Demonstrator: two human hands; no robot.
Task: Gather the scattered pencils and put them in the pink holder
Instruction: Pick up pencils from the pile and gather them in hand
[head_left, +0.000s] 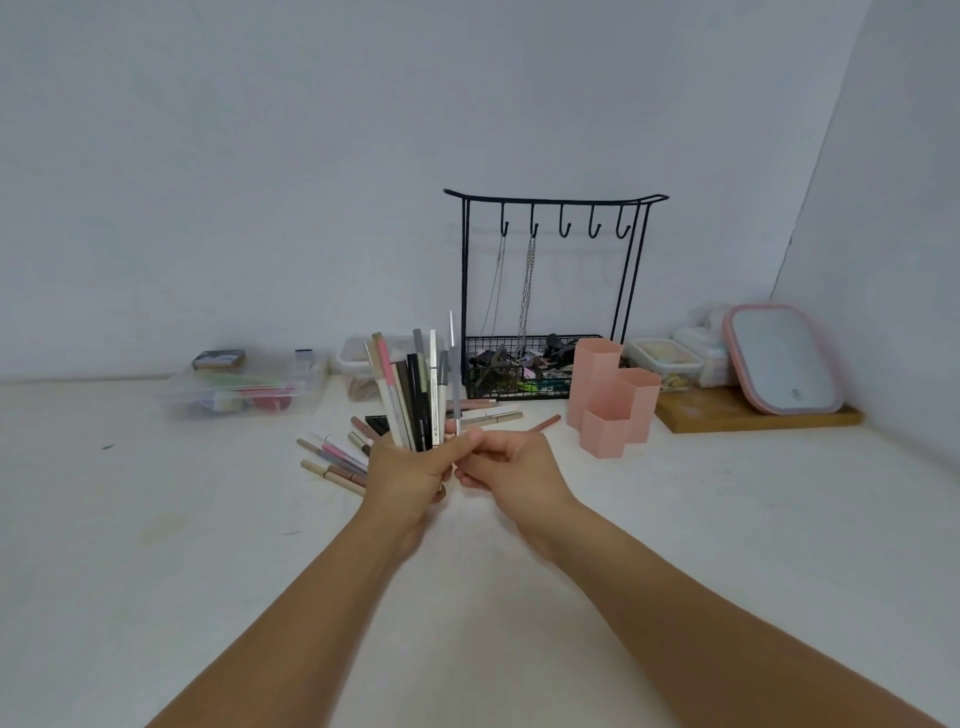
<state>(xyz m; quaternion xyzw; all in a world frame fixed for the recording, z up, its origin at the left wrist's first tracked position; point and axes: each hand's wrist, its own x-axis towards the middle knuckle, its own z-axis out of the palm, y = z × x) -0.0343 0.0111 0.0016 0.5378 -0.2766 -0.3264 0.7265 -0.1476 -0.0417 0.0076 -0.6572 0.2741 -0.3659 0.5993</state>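
Note:
My left hand (410, 475) grips an upright bundle of several pencils (410, 395), fanned out above the fist. My right hand (506, 462) pinches a thin grey pencil (455, 384) at the right side of the bundle, right against my left hand. More pencils (332, 460) lie scattered on the white table to the left of my left hand, a few (493, 415) lie behind the hands, and a brown one (545, 423) lies near the holder. The pink holder (610, 400), made of three hexagonal cups, stands to the right of my hands, and no pencils show above its rims.
A black wire jewellery stand (550, 291) with hanging chains and a filled basket stands behind the holder. A clear plastic box (239, 389) sits at the back left. At the right, a wooden board (753, 415) carries a pink-rimmed mirror (782, 358) and lidded containers (662, 361).

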